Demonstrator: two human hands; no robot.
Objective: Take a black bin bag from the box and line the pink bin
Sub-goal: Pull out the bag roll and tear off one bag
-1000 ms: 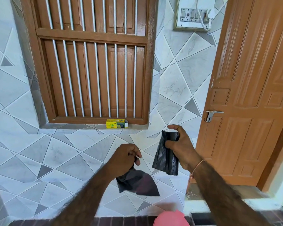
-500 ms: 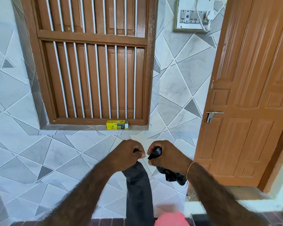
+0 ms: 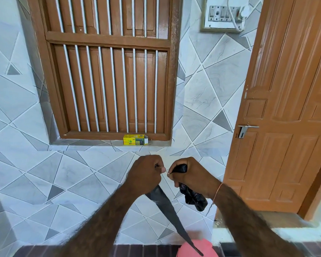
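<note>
Two hands meet near the middle of the view, knuckles almost touching, both curled tight on black plastic: the left hand (image 3: 145, 175) grips one black bin bag (image 3: 168, 212), which hangs from the fist as a long narrow strip slanting down to the right until its tip lies over the pink bin (image 3: 185, 250); the right hand (image 3: 191, 175) clutches a crumpled wad of black bags (image 3: 194, 196), a bit poking out above the fingers and the rest bunched below the wrist. Between the two thumbs a thin pale strand shows, too fine to tell what it is. An orange thread (image 3: 217, 191) circles the right wrist. Only the bin's rounded top shows, at the near edge, right of centre. Farther off, the yellow box (image 3: 135, 139) sits on the tiled window ledge (image 3: 93, 142), below the barred wooden window (image 3: 109, 67); the word "bin" can be read on its front, the rest of the print being too small. To the far right, a white switchboard (image 3: 224, 14) with a plugged-in cable hangs on the tiled wall (image 3: 208, 86), beside a brown panelled door (image 3: 289, 117) with a metal latch (image 3: 246, 129)
</note>
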